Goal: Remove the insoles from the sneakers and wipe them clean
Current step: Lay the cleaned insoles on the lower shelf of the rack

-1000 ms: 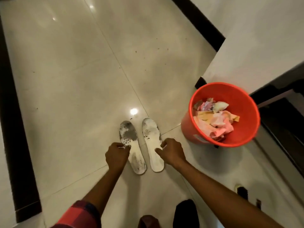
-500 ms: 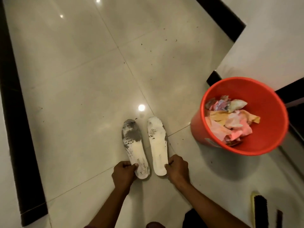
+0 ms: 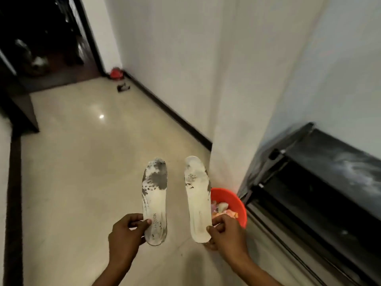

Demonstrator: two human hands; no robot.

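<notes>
Two white insoles are held up off the floor, toes pointing away from me. The left insole (image 3: 155, 198) has a large grey worn patch at the toe and small print near the heel; my left hand (image 3: 124, 236) pinches its heel end. The right insole (image 3: 197, 198) is cleaner, with grey smudges near the toe; my right hand (image 3: 226, 234) grips its heel edge. No sneakers are in view.
An orange bucket (image 3: 237, 202) with crumpled paper scraps stands on the floor behind my right hand, beside a white wall corner (image 3: 233, 100). A black low cabinet (image 3: 321, 182) runs along the right. Down the tiled hallway lie a red object (image 3: 116, 73) and a small dark item (image 3: 123, 87).
Both hands took the insoles by their heels and lifted them off the floor. My view tilted up from the floor to the hallway and wall.
</notes>
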